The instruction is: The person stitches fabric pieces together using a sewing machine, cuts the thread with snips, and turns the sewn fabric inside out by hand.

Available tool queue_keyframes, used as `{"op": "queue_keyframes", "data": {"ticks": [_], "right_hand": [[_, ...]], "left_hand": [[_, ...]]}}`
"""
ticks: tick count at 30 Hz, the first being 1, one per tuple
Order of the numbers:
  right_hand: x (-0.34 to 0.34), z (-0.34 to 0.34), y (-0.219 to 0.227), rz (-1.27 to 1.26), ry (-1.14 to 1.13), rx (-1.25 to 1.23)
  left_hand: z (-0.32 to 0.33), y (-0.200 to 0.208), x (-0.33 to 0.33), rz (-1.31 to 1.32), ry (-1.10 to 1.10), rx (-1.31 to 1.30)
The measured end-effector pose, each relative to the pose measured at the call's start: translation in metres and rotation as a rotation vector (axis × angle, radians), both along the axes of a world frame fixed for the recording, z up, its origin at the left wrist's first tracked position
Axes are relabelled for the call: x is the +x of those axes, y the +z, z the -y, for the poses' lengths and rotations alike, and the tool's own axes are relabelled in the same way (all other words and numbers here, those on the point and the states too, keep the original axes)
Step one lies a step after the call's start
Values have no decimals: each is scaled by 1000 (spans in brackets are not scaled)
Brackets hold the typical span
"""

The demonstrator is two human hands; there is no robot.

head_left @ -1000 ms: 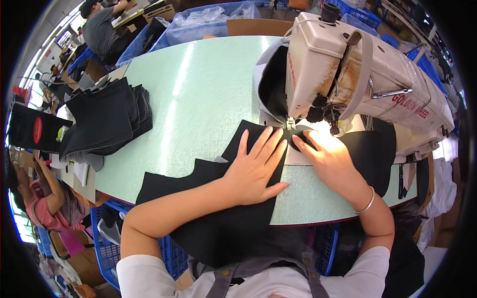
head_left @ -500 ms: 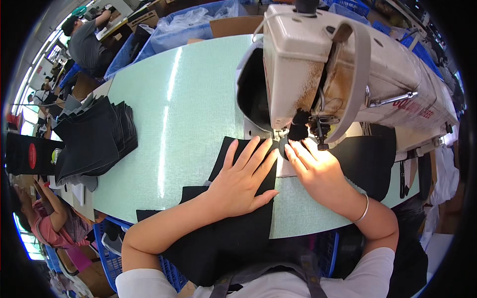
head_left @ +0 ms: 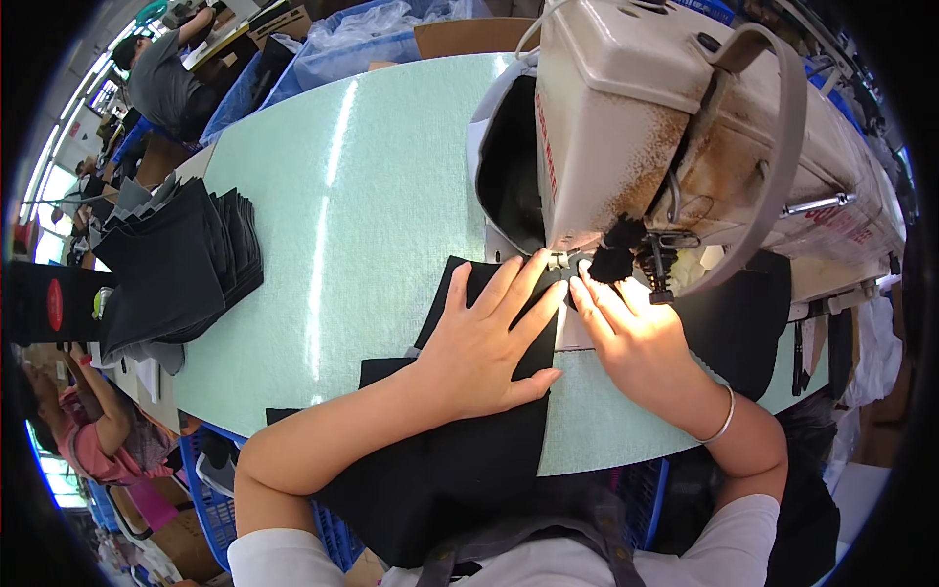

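My left hand [head_left: 479,342] lies flat with its fingers spread on a black fabric piece [head_left: 469,440], which drapes over the table's front edge toward my lap. Its fingertips reach close to the presser foot [head_left: 559,260] of a worn, cream sewing machine [head_left: 626,108]. On the other side of the foot, my right hand [head_left: 641,342] rests with fingers stretched out under the bright lamp light. Its fingertips press down by the needle area, partly hidden by the machine's dark fuzzy part [head_left: 616,249]. More black fabric [head_left: 738,308] lies to the right of that hand.
A stack of black and grey cut pieces [head_left: 181,264] sits at the left of the pale green tabletop [head_left: 381,215]. Blue bins [head_left: 362,44] with clear plastic stand behind. A blue basket [head_left: 210,499] is below the table. Two people work at the left.
The sewing machine looks larger and nearer as the view has shifted. Both hands stay beside the presser foot, with fingertips slightly farther forward.
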State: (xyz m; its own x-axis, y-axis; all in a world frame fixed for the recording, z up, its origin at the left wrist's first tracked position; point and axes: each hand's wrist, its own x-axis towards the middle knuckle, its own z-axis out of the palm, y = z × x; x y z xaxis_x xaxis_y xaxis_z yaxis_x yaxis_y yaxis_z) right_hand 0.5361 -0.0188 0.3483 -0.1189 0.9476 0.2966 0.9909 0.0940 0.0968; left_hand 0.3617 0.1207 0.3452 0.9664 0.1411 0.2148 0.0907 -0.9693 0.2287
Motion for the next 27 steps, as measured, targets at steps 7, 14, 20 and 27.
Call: {"op": "queue_keyframes", "data": {"ticks": [7, 14, 20, 27], "right_hand": [[8, -4, -4, -29, -35, -44], [15, -11, -8, -69, 6, 114], [14, -13, -9, -113, 59, 119], [18, -12, -8, -134, 48, 128]], "left_hand": [[-7, 0, 7, 46, -7, 21], [-8, -3, 9, 87, 5, -5], [-7, -4, 8, 88, 12, 20], [-7, -2, 9, 60, 17, 22]]}}
